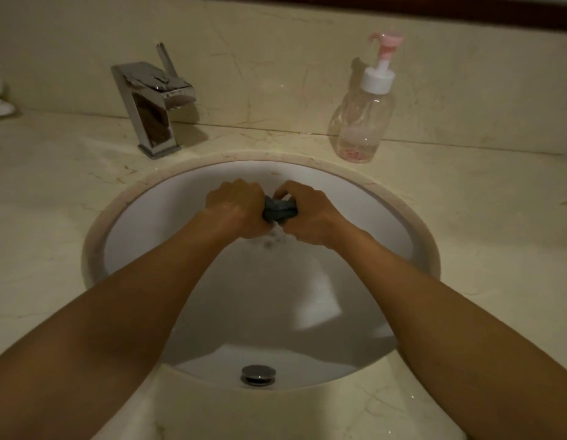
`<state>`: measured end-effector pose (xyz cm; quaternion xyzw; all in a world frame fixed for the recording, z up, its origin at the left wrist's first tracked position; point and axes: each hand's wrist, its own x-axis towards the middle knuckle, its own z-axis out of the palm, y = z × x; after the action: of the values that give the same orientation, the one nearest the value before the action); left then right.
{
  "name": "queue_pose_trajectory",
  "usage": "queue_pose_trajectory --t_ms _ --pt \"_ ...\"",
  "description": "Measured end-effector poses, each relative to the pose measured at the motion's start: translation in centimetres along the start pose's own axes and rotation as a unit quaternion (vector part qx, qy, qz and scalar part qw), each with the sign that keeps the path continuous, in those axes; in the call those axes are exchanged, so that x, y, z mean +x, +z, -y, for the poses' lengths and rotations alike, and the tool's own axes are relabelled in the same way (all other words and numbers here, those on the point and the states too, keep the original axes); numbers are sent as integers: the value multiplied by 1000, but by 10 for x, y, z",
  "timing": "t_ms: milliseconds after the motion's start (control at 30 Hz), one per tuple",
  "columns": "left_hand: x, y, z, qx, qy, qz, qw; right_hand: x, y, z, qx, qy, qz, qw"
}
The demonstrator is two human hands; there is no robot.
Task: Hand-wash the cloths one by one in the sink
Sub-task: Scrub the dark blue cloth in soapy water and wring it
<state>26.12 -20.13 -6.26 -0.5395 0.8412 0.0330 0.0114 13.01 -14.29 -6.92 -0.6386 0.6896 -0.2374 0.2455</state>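
I see a veined beige marble counter [466,249] around a smooth white oval sink [275,296], its chrome drain cap [257,374] nearest me. Over mid-basin, left hand [236,211] and right hand [307,214] each clench an end of a bunched dark grey cloth [279,210]. Beyond: blocky chrome tap [152,103] back left, clear pump bottle [364,122] back right.

The person's left forearm [117,312] and right forearm [434,296] are bare along their whole visible length, slim and smooth. The left hand [234,211] and right hand [307,214] are bare too, with a wet sheen and small droplets near the left wrist.
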Motion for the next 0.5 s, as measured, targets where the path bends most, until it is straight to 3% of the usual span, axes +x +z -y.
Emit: queue_pose_trajectory --t_ms 167,367,500 --pt "1 4 -11 -8 41 -48 998 0 10 6 -60 3 23 998" --pt "1 4 -19 -22 55 30 998 -1 17 6 -153 12 -36 987" --pt "0 6 -16 -4 42 5 999 -3 15 11 -269 -21 -57 961"
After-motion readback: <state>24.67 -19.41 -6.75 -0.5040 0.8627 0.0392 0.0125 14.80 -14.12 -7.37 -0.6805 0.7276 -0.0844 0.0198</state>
